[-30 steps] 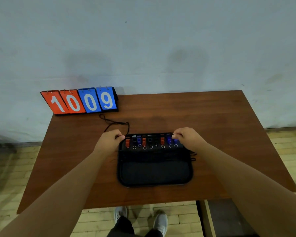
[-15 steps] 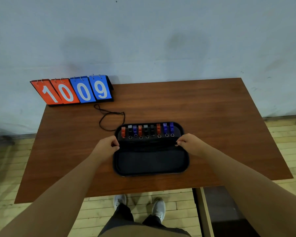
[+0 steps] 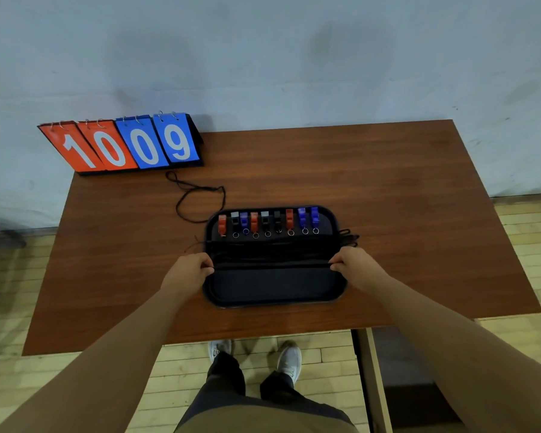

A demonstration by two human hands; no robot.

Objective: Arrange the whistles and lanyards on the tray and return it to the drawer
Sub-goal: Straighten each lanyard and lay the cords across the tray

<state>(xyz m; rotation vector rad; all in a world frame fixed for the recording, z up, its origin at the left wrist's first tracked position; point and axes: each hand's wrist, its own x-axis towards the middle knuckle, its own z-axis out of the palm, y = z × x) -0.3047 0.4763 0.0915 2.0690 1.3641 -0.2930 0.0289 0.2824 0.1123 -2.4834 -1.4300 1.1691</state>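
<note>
The single view came from a wide-angle camera worn on the person's head, which looked forward and steeply down. It hung close above the near edge of the table (image 3: 388, 182), whose top filled the middle of the frame (its side edges splayed outward toward the bottom), with the tray (image 3: 272, 287) below centre. The wall (image 3: 263, 57) took the upper part and the floor (image 3: 10, 292) showed at both sides. The left forearm (image 3: 107, 354) ran in from the lower left corner, the right forearm (image 3: 450, 348) from the lower right, and the shoes (image 3: 289, 359) sat at bottom centre.
</note>
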